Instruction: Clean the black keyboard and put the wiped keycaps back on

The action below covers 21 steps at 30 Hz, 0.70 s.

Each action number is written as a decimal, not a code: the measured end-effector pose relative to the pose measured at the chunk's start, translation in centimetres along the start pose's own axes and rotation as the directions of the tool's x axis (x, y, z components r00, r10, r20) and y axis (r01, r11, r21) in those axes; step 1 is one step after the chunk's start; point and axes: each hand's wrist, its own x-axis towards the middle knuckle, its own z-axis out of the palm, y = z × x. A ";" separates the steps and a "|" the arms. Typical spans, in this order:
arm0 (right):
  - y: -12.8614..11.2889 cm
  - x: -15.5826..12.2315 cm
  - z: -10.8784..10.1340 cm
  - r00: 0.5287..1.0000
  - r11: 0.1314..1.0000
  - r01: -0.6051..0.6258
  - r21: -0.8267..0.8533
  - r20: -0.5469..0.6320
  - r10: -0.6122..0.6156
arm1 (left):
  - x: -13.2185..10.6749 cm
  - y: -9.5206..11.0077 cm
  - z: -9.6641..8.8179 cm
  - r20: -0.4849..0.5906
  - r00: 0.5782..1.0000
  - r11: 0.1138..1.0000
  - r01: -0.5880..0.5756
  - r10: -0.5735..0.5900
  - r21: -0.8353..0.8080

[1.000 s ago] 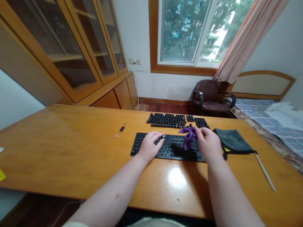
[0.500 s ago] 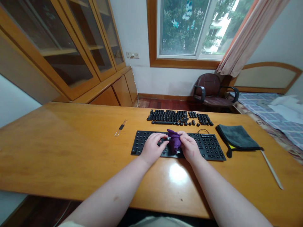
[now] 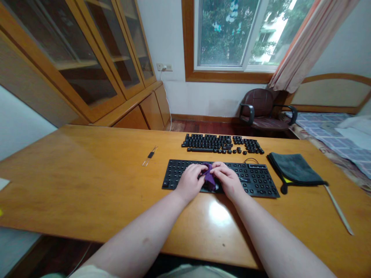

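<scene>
Both hands meet over the black keyboard base, whose keycaps are off and whose small key posts show. Bunched between them is a purple cloth. My left hand is closed at the cloth's left side, thumb and fingertips pinching it. From the other side my right hand grips the upper right of the cloth with bent fingers. Whatever the cloth may wrap is hidden by the folds and fingers. Behind the base, loose black keycaps lie in keyboard order.
A folded dark grey cloth lies right of the base, with a thin pale stick beside it. Left of the base is a small black tool with wire loops. All rest on the wooden table.
My left hand has moved right, onto the cloth; the small dark piece in its fingertips is now out of sight. My right fingers have shifted over the cloth's top. The view has turned slightly left.
</scene>
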 end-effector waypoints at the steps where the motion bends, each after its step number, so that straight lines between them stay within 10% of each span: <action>1: 0.0 0.0 0.1 1.000 1.000 -0.007 -0.004 -0.012 0.007 | 0.0 -0.1 0.1 0.003 1.000 1.000 -0.024 0.024 0.015; 7: 0.0 0.0 1.2 0.970 0.962 -0.201 0.183 -0.096 0.221 | -0.1 -0.5 0.3 0.020 0.991 0.989 -0.134 0.133 0.067; 21: -1.2 0.2 0.7 0.946 0.946 -0.316 -0.072 -0.100 0.308 | -0.2 -1.1 0.9 0.028 0.991 0.988 -0.132 0.130 0.074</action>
